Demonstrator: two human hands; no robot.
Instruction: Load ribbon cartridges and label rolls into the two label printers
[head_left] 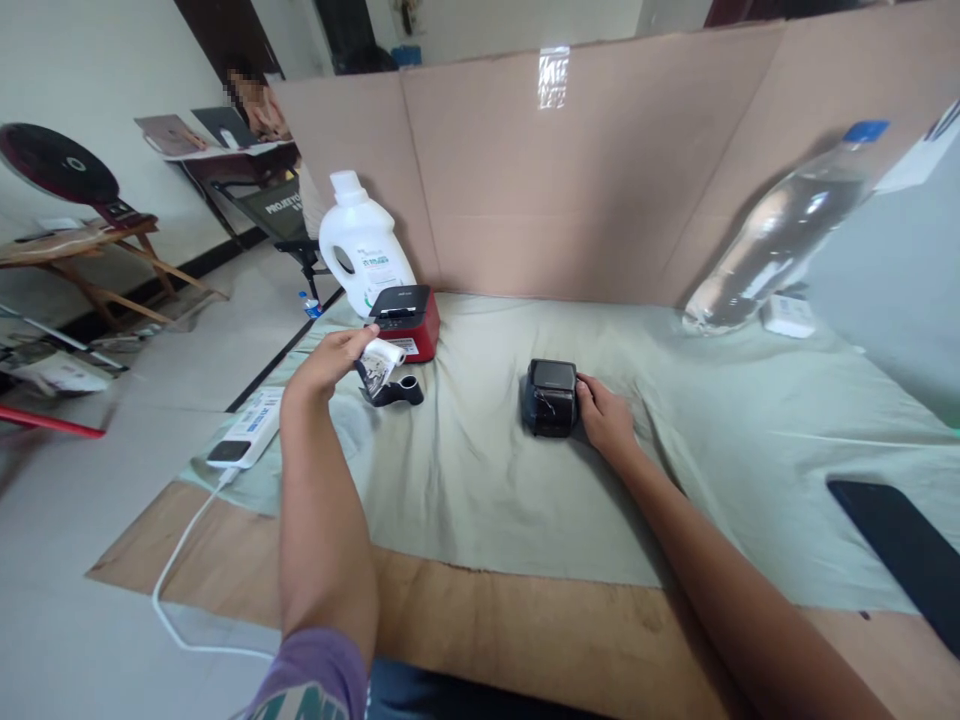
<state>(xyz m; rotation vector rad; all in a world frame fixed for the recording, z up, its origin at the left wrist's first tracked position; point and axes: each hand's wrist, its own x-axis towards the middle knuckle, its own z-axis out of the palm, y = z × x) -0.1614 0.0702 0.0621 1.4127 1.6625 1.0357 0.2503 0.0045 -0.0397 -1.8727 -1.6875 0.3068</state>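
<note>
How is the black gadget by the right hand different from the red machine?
The black gadget is dark all over; the red machine has red sides. The black gadget touches the right hand, while the red machine stands by the white jug. Both are boxy with dark tops.

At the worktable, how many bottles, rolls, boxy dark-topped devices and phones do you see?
Bottles: 2 (white jug, clear bottle)
Rolls: 2 (white roll, dark roll)
Boxy devices: 2 (red device, black device)
Phones: 1 (black phone)
Total: 7
</note>
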